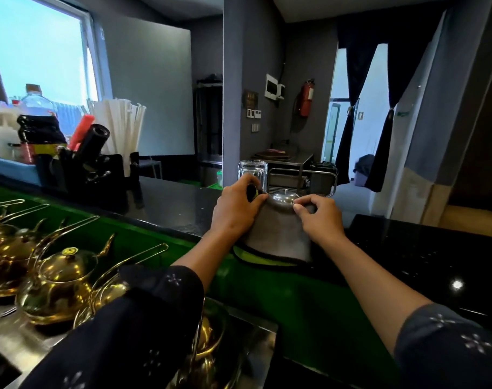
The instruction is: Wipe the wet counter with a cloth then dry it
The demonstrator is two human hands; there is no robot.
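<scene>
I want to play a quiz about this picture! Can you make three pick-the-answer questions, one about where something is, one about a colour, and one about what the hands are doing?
1. Where is the clear glass?
A. on the black counter, just behind the left hand
B. among the gold teapots
C. on the windowsill

2. What colour is the cloth under the hands?
A. red
B. grey
C. white

3. What is the right hand doing?
A. lying flat and open
B. lifting a teapot
C. pinching the top edge of the cloth

Answers:
1. A, the glass stands upside down on the dark top beyond the left hand.
2. B, the cloth's big face is grey, with a yellow-green strip at its lower edge.
3. C, its fingers are curled on the cloth's upper edge.
</scene>
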